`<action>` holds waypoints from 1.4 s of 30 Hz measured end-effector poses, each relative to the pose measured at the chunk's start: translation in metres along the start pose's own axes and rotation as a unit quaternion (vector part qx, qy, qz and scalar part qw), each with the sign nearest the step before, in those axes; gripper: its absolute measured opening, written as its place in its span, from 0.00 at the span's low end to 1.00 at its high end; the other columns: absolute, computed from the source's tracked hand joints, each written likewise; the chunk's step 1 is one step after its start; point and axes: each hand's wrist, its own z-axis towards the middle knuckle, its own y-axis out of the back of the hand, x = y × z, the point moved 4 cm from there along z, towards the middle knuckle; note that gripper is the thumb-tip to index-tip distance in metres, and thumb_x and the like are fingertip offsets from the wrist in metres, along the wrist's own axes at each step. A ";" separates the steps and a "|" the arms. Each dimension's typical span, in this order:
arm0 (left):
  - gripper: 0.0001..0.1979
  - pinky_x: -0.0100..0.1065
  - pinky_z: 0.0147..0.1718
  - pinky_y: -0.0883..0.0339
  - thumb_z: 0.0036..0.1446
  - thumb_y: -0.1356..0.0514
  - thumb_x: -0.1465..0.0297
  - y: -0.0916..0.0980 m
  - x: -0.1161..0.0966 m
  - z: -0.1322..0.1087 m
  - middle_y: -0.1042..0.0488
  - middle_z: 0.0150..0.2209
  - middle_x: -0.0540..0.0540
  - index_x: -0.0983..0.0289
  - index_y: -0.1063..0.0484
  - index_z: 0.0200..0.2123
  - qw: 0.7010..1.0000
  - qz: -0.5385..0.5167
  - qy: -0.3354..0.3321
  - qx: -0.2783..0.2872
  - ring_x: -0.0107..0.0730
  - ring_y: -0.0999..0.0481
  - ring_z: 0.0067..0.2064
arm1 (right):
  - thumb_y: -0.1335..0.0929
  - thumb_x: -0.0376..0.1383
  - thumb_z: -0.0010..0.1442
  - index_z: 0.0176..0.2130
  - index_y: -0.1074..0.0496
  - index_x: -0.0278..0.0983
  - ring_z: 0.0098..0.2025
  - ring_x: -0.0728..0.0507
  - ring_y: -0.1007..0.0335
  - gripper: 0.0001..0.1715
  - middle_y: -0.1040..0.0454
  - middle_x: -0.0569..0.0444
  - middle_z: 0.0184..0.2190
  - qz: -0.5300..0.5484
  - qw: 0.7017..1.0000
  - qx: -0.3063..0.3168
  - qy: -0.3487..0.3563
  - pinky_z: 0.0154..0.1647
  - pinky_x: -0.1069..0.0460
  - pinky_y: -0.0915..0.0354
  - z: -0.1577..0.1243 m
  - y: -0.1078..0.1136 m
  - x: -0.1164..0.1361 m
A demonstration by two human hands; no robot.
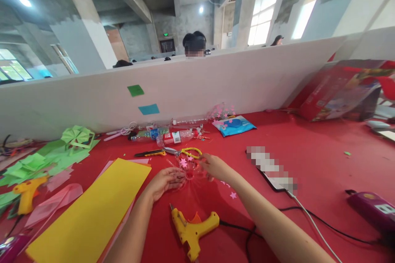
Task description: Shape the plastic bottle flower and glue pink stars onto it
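Between my hands, a clear plastic bottle piece (189,174), cut into petal-like strips, rests on the red table with pink paper stars (184,162) on it. My left hand (167,179) closes on its left side, fingers along the strips. On the right side, my right hand (215,167) has its fingers curled at the edge of the plastic; part of the grip is hidden. Just behind lie yellow-handled scissors (190,151) and a utility knife (151,153). A yellow hot glue gun (195,230) lies in front. Loose pink stars (233,195) are near my right wrist.
Plastic bottles (175,137) and a blue wipes packet (234,126) lie along the white partition (173,86). Yellow paper (92,209), green paper (49,156) and another glue gun (28,193) are left. A phone (271,168) with cables lies right.
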 end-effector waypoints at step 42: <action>0.13 0.32 0.37 0.30 0.42 0.31 0.73 -0.021 -0.010 -0.024 0.23 0.31 0.51 0.66 0.28 0.33 0.980 -0.145 -0.134 0.014 0.30 0.22 0.31 | 0.38 0.31 0.61 0.35 0.31 0.38 0.35 0.46 0.32 0.07 0.28 0.53 0.32 -0.002 0.883 -0.338 0.326 0.38 0.51 0.36 -0.086 0.060 0.085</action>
